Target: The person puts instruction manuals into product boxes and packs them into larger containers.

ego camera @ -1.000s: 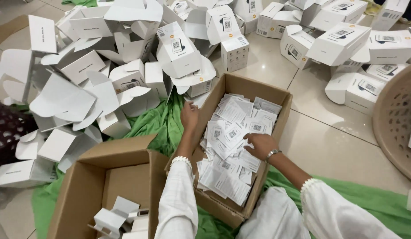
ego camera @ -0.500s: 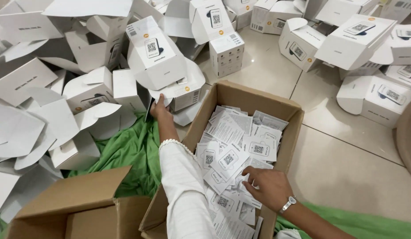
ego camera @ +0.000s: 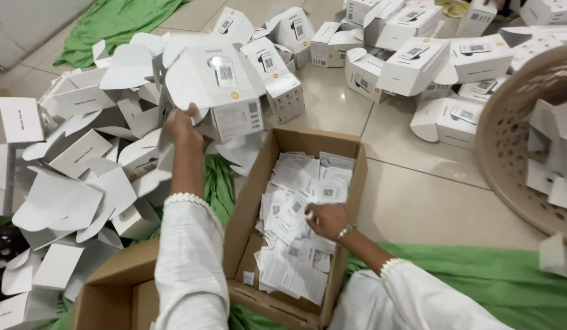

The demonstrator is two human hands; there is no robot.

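Lifted since before, the left hand [ego camera: 181, 122] now grips an open white cardboard carton [ego camera: 225, 85] above the pile; the right hand [ego camera: 326, 219] pinches folded white paper leaflets [ego camera: 295, 244] inside the brown cardboard box [ego camera: 350, 201]

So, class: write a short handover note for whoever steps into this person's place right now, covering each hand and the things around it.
Left hand: gripping an open white box lifted at the heap of white boxes.
Right hand: resting on the paper leaflets in the cardboard carton.
Done: carton holds many leaflets.
Left: many boxes lie on the floor; a brown basket holds more.
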